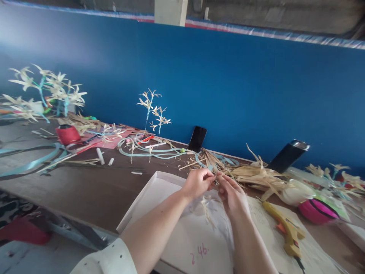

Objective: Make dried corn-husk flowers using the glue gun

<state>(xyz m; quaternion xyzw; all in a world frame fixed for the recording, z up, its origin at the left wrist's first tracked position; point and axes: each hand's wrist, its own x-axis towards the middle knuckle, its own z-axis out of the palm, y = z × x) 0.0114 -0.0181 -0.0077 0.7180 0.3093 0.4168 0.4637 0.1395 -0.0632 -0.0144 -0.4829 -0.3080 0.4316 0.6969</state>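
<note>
My left hand (197, 183) and my right hand (232, 194) meet over a shallow white box lid (148, 201). Both pinch a thin dry straw strip (215, 177) between their fingertips. A small straw flower piece (207, 207) lies on the white surface just below my hands. A heap of dry husk strips (256, 176) lies right behind my right hand.
A yellow glue gun (285, 228) lies to the right, beside a pink spool (316, 211) and a dark flask (288, 156). A black phone (197, 139) leans on the blue wall (242, 87). A red spool (67, 134), ribbons and straw flower sprigs (154, 110) lie to the left.
</note>
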